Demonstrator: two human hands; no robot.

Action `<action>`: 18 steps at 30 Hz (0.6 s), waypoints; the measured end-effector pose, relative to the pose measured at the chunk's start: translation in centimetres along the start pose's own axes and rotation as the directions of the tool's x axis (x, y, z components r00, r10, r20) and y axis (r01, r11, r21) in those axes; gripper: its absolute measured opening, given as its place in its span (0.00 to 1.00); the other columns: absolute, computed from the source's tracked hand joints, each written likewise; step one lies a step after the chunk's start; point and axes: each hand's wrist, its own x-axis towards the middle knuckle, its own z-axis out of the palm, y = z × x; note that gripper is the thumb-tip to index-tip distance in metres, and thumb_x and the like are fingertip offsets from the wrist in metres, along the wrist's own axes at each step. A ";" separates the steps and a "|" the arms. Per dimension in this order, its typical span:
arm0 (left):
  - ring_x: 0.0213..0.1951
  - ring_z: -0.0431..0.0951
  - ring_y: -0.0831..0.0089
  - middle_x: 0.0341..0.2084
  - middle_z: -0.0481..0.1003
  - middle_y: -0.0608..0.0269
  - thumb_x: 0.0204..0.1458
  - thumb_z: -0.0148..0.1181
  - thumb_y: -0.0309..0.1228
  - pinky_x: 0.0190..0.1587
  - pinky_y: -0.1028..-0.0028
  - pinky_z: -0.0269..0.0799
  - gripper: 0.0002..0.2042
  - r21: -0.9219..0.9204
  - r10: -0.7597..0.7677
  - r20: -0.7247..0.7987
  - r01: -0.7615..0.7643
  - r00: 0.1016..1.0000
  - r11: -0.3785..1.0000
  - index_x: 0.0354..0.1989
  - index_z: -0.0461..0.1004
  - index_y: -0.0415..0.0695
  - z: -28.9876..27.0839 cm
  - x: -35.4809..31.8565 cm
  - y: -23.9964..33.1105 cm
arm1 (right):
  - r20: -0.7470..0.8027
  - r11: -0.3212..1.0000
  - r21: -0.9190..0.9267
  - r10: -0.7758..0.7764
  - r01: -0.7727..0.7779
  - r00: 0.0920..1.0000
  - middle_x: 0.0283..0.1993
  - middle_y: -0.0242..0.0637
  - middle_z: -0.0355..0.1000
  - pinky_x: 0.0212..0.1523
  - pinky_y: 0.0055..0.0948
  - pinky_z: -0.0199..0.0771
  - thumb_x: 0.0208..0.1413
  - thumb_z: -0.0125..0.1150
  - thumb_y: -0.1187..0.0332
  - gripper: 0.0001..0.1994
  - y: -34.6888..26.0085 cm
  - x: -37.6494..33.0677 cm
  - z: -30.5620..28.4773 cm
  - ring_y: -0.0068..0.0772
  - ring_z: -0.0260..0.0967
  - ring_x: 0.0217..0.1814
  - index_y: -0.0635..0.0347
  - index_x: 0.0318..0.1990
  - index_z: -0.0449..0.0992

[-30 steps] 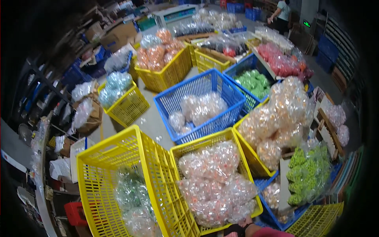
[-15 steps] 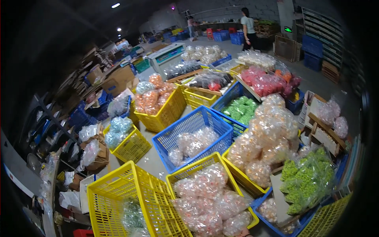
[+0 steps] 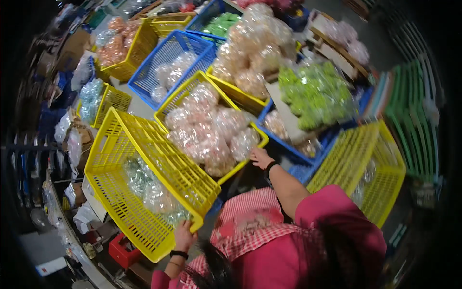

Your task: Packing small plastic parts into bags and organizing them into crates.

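My left hand point(image 3: 184, 236) is closed on the near rim of a tilted yellow plastic crate point(image 3: 103, 159). Clear bags with pale green contents point(image 3: 144, 185) lie inside it. My right hand point(image 3: 261, 158) has its fingers curled over the near rim of a second yellow crate point(image 3: 243, 163), its fingertips beside a clear bag. That second crate is heaped with clear bags of pale pink pieces point(image 3: 207, 137). The two crates stand side by side, the first to the left.
Beyond stands a blue crate point(image 3: 139, 79) with whitish bags. To the right are peach-coloured bags point(image 3: 260, 45), a bag of bright green pieces point(image 3: 315, 96) and another yellow crate point(image 3: 385, 192). A red box point(image 3: 124, 250) sits low at left; green slatted racks point(image 3: 411, 125) rise at right.
The view has tipped down, so the crates appear higher and further left. Both my hands and forearms now show; earlier only a bit of one hand showed at the lower edge.
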 end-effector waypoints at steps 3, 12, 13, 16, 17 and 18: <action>0.34 0.72 0.52 0.30 0.70 0.53 0.36 0.60 0.29 0.36 0.61 0.70 0.13 -0.019 0.127 0.020 -0.126 0.992 0.992 0.34 0.71 0.44 -1.0 2.9 1.5 | -0.092 0.994 0.112 0.016 -0.005 0.996 0.42 0.34 0.69 0.45 0.39 0.65 0.52 0.52 0.59 0.13 3.3 -5.3 -4.0 0.33 0.68 0.45 0.52 0.43 0.69; 0.36 0.71 0.49 0.34 0.69 0.49 0.39 0.57 0.28 0.37 0.58 0.69 0.14 0.012 0.254 0.018 -0.255 0.967 0.967 0.36 0.69 0.40 0.6 0.6 0.0 | -0.325 0.843 0.499 -0.032 0.200 0.945 0.50 0.48 0.68 0.48 0.42 0.70 0.56 0.46 0.65 0.14 25.2 -23.5 -6.9 0.44 0.68 0.50 0.56 0.50 0.63; 0.36 0.71 0.48 0.34 0.69 0.49 0.39 0.57 0.28 0.38 0.57 0.68 0.14 0.008 0.257 0.011 -0.257 0.966 0.966 0.37 0.69 0.40 1.1 0.7 -0.7 | -0.332 0.811 0.543 -0.029 0.217 0.943 0.51 0.48 0.67 0.49 0.42 0.69 0.56 0.46 0.64 0.14 28.2 -24.9 -6.7 0.44 0.68 0.51 0.57 0.49 0.63; 0.38 0.70 0.46 0.35 0.69 0.46 0.40 0.56 0.29 0.39 0.56 0.67 0.15 -0.032 0.247 0.016 -0.246 0.969 0.969 0.39 0.68 0.40 2.4 1.7 -2.8 | -0.377 0.709 0.645 -0.029 0.284 0.926 0.53 0.49 0.65 0.53 0.44 0.67 0.56 0.49 0.59 0.19 36.0 -29.0 -5.6 0.45 0.65 0.54 0.60 0.51 0.63; 0.37 0.71 0.45 0.34 0.70 0.45 0.40 0.56 0.29 0.39 0.56 0.68 0.15 -0.029 0.274 0.010 -0.274 0.962 0.961 0.39 0.69 0.40 2.6 2.1 -3.0 | -0.401 0.655 0.689 -0.013 0.311 0.916 0.53 0.49 0.65 0.53 0.44 0.66 0.56 0.50 0.59 0.19 39.0 -30.1 -5.8 0.46 0.65 0.54 0.60 0.50 0.63; 0.37 0.71 0.45 0.34 0.71 0.45 0.40 0.56 0.29 0.38 0.55 0.68 0.15 -0.025 0.293 0.002 -0.293 0.956 0.956 0.38 0.69 0.41 2.5 2.2 -2.9 | -0.418 0.601 0.728 0.006 0.331 0.909 0.53 0.49 0.65 0.53 0.44 0.66 0.55 0.51 0.59 0.19 41.9 -31.2 -5.7 0.46 0.64 0.54 0.60 0.50 0.63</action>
